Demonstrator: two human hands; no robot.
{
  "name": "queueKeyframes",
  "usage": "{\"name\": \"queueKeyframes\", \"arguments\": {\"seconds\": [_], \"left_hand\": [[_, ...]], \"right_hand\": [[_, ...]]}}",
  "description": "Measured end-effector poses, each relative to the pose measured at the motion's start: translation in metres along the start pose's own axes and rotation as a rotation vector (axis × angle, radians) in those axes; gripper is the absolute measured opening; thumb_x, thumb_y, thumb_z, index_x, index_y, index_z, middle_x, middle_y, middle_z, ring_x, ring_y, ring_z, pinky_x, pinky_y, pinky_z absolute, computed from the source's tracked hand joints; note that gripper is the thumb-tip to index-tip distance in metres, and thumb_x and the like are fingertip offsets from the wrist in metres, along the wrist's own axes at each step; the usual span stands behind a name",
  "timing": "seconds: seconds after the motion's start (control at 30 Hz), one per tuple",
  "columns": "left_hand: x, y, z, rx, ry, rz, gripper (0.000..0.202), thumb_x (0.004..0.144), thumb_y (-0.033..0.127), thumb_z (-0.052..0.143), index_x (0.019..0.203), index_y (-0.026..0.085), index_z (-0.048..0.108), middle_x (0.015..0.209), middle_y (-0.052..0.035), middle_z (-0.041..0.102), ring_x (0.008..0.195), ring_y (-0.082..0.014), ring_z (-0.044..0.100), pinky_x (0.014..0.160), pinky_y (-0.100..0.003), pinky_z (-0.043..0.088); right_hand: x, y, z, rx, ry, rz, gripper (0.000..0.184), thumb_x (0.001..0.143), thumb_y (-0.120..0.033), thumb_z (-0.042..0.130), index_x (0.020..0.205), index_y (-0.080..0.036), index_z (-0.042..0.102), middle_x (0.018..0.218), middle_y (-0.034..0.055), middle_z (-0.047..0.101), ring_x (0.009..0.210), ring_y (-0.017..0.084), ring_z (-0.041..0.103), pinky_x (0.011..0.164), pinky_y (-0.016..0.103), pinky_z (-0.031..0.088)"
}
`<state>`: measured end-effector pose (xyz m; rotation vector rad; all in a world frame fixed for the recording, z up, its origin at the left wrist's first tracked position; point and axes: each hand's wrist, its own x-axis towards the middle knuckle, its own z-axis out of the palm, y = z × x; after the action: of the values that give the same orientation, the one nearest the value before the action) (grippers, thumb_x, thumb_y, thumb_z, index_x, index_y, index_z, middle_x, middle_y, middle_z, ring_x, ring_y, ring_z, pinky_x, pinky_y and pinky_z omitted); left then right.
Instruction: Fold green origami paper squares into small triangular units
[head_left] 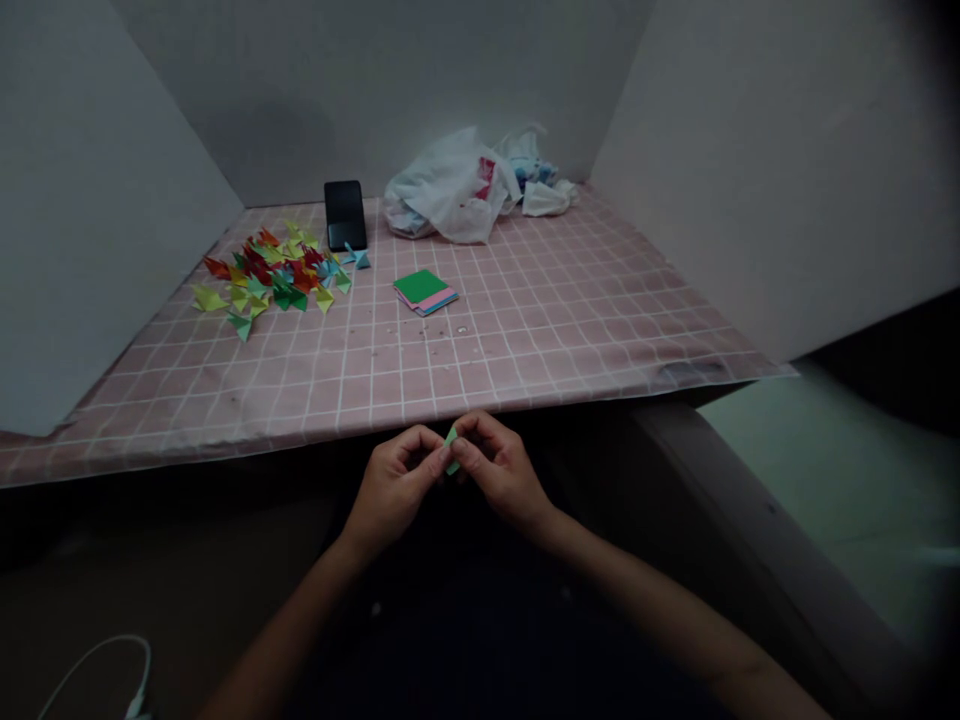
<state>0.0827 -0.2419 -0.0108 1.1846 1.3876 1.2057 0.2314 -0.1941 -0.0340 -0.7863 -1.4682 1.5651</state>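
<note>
Between my two hands is a small piece of light green folded paper (451, 438), mostly covered by my fingers. My left hand (399, 478) pinches it from the left with thumb and forefinger. From the right, my right hand (501, 468) grips the same paper, its thumb lying across the front. Both hands are in front of the table's near edge, slightly below the tabletop. Beyond them on the table lies a stack of square paper sheets (424, 290), green on top with pink and blue beneath. At the left sits a pile of folded paper cranes (281, 270) in several colours.
A pink checked tablecloth (540, 330) covers the table, with pale panels on three sides. A black phone (345, 215) leans upright at the back. White plastic bags (450, 190) lie to its right. A white cable (112, 640) shows at lower left.
</note>
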Motion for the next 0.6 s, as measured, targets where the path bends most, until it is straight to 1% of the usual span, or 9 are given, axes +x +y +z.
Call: {"name": "queueKeyframes", "arguments": {"seconds": [0.07,0.13,0.23,0.33,0.4,0.47,0.5,0.53,0.6], "left_hand": [[0.0,0.0,-0.002,0.026,-0.045,-0.009,0.023,0.081,0.036,0.071,0.07,0.017,0.065,0.065,0.0007,0.06,0.06,-0.0119,0.051,0.059,-0.024,0.041],[0.001,-0.001,-0.001,0.011,-0.06,-0.042,0.023,0.082,0.038,0.07,0.073,0.017,0.066,0.065,0.0006,0.061,0.06,-0.012,0.052,0.059,-0.024,0.041],[0.0,-0.002,0.0,-0.001,-0.099,-0.07,0.025,0.085,0.039,0.067,0.074,0.017,0.066,0.065,0.0002,0.062,0.061,-0.0125,0.052,0.06,-0.025,0.042],[-0.001,-0.001,0.002,0.05,-0.133,-0.009,0.027,0.086,0.037,0.066,0.068,0.018,0.063,0.063,0.0007,0.059,0.06,-0.0123,0.051,0.061,-0.025,0.041],[-0.002,0.002,0.002,0.056,-0.134,0.032,0.027,0.087,0.035,0.066,0.066,0.018,0.062,0.062,0.001,0.057,0.06,-0.0121,0.05,0.061,-0.025,0.041],[-0.002,0.004,0.001,0.039,-0.127,0.051,0.025,0.088,0.034,0.065,0.068,0.019,0.063,0.062,0.0008,0.058,0.06,-0.0122,0.049,0.06,-0.025,0.041],[-0.002,0.005,0.0,0.034,-0.119,0.056,0.025,0.088,0.034,0.064,0.068,0.019,0.063,0.063,0.0005,0.058,0.06,-0.0124,0.049,0.06,-0.025,0.041],[-0.002,0.006,-0.001,0.036,-0.11,0.06,0.025,0.088,0.035,0.064,0.068,0.019,0.063,0.063,0.0003,0.058,0.06,-0.0125,0.049,0.059,-0.025,0.041],[-0.001,0.005,-0.002,0.064,-0.098,0.069,0.026,0.088,0.036,0.064,0.068,0.019,0.063,0.063,-0.0001,0.057,0.061,-0.0131,0.048,0.059,-0.025,0.04]], "right_hand": [[0.003,0.0,-0.002,0.043,-0.051,0.061,0.023,0.085,-0.039,0.069,0.08,-0.019,0.057,0.067,-0.0025,0.056,0.055,0.01,0.051,0.051,0.023,0.042],[0.005,0.0,-0.003,0.019,-0.05,0.082,0.025,0.087,-0.039,0.067,0.077,-0.019,0.056,0.065,-0.0026,0.055,0.053,0.01,0.048,0.049,0.023,0.04],[0.003,0.0,-0.003,-0.109,0.035,0.007,0.024,0.089,-0.037,0.063,0.075,-0.019,0.056,0.064,-0.0024,0.053,0.056,0.01,0.047,0.051,0.023,0.037],[0.002,-0.002,-0.002,-0.213,0.083,-0.068,0.03,0.094,-0.037,0.056,0.07,-0.02,0.051,0.06,-0.003,0.047,0.055,0.011,0.042,0.051,0.024,0.034],[0.003,-0.004,-0.001,-0.209,0.081,-0.061,0.037,0.097,-0.04,0.051,0.066,-0.021,0.045,0.056,-0.0037,0.042,0.052,0.01,0.039,0.049,0.024,0.032],[0.007,-0.007,-0.002,-0.148,0.035,-0.022,0.041,0.099,-0.044,0.047,0.065,-0.021,0.043,0.054,-0.004,0.042,0.049,0.01,0.039,0.047,0.024,0.032],[0.01,-0.009,-0.003,-0.111,-0.005,-0.009,0.041,0.099,-0.046,0.047,0.066,-0.021,0.045,0.055,-0.0038,0.044,0.049,0.01,0.041,0.047,0.024,0.032],[0.012,-0.01,-0.004,-0.082,-0.051,-0.007,0.04,0.098,-0.048,0.05,0.068,-0.021,0.047,0.059,-0.0035,0.046,0.051,0.01,0.043,0.048,0.024,0.034],[0.016,-0.014,-0.006,-0.06,-0.131,-0.012,0.032,0.091,-0.046,0.061,0.074,-0.02,0.052,0.064,-0.0033,0.05,0.055,0.01,0.045,0.051,0.023,0.037]]}}
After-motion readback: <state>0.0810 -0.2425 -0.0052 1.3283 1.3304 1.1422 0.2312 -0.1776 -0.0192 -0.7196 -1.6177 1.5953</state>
